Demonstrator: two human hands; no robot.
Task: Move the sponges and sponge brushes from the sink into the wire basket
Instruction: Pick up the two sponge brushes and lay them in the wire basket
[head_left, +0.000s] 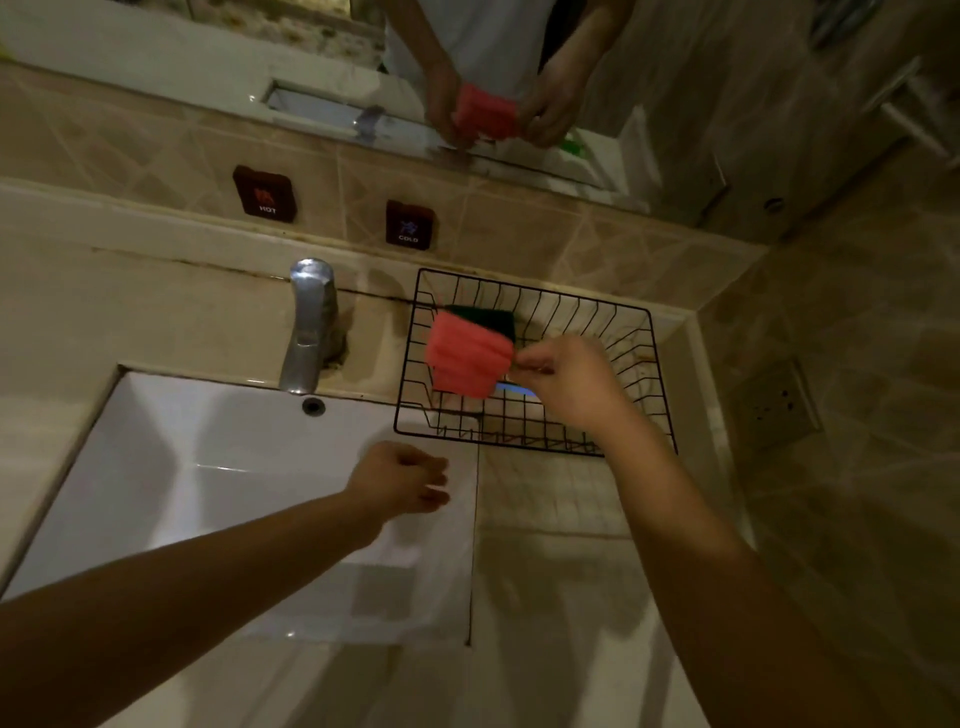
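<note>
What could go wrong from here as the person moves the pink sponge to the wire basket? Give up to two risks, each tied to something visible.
1. The right hand pinches the pink sponge only by one edge, so it might slip and fall outside the wire basket.
2. The basket's near left corner overhangs the sink, so a careless drop could tip it.

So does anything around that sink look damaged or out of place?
A dark, grimy seam runs along the counter's back edge behind the faucet, like cracked or mouldy sealant. Otherwise nothing odd: the right hand holds a pink sponge over the wire basket.
</note>
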